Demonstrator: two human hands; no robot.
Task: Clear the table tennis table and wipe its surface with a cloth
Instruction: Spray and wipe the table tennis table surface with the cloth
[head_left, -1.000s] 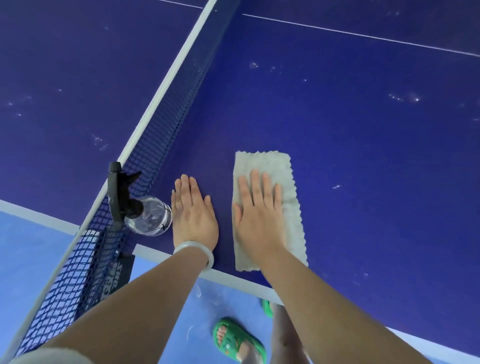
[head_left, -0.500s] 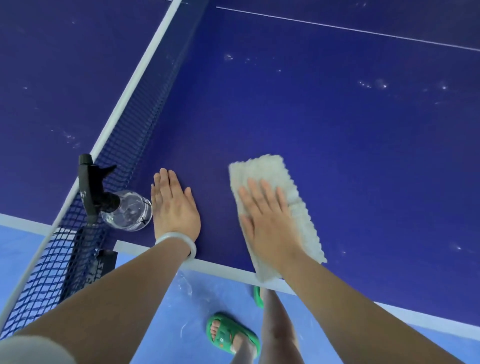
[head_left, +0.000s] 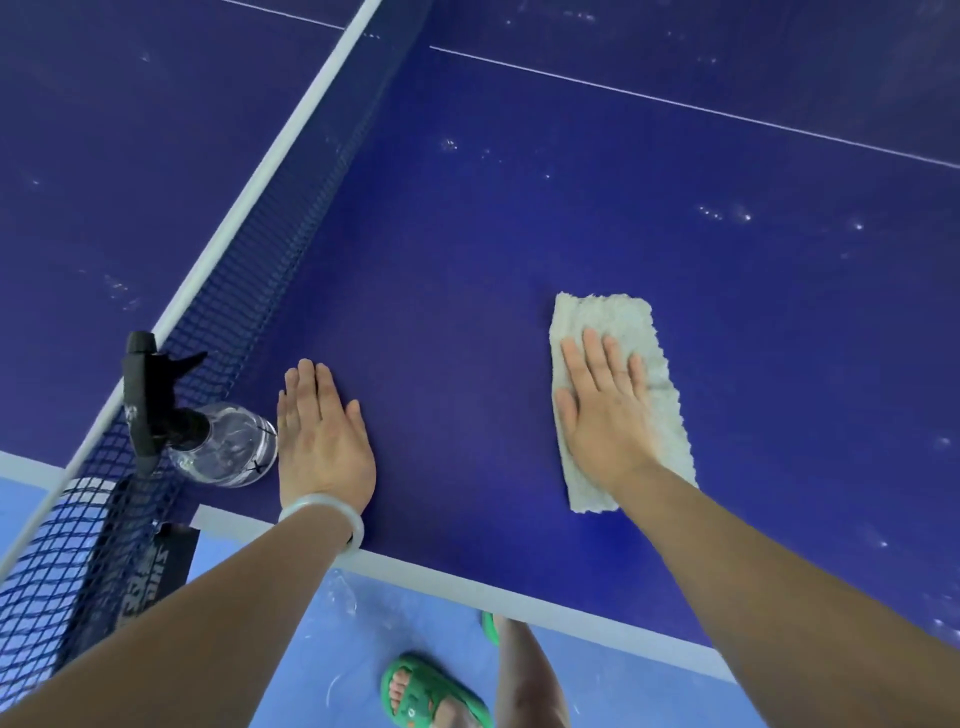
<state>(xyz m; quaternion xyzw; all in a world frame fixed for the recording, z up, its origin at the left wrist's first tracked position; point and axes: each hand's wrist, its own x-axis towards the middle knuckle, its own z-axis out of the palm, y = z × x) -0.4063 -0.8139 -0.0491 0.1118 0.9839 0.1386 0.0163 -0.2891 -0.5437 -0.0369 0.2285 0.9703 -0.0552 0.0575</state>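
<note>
A folded pale grey cloth (head_left: 613, 322) lies flat on the dark blue table tennis table (head_left: 519, 234), near its front edge. My right hand (head_left: 605, 410) presses on the cloth with straight, spread fingers. My left hand (head_left: 322, 436) rests flat on the bare table surface, a pale bangle on its wrist, close to the net. A clear spray bottle (head_left: 223, 447) with a black trigger head stands just left of my left hand, touching or nearly touching it.
The dark blue net (head_left: 249, 291) with its white top band runs from the lower left to the upper middle. Small white specks dot the table at the right and beyond the net. Blue floor and green sandals (head_left: 431, 691) show below the table's white edge.
My right hand has slid the cloth to the right, away from my left hand, and the cloth has straightened. My left hand and the spray bottle stay in place.
</note>
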